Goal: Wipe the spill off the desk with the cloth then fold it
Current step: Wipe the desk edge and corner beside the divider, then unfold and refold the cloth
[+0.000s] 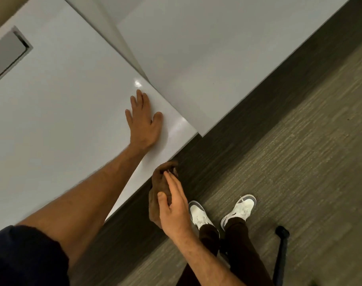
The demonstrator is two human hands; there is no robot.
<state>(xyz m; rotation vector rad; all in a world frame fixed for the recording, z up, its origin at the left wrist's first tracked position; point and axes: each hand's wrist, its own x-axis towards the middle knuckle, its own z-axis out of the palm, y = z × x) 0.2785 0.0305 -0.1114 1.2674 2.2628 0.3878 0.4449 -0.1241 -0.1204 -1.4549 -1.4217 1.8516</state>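
Observation:
My left hand [144,120] lies flat, fingers spread, on the white desk [62,112] close to its right corner and holds nothing. A small wet glint [138,83] shines on the desk just beyond its fingertips. My right hand [172,205] holds a bunched brown cloth [159,183] in the air just off the desk's front edge, above the floor. The cloth is crumpled, and my palm hides part of it.
A second white desk [217,58] adjoins on the right, with a narrow gap between the two. A grey recessed flap [6,52] sits in the desk at far left. Below are grey carpet, my two white shoes [198,213], and a black chair leg [281,250].

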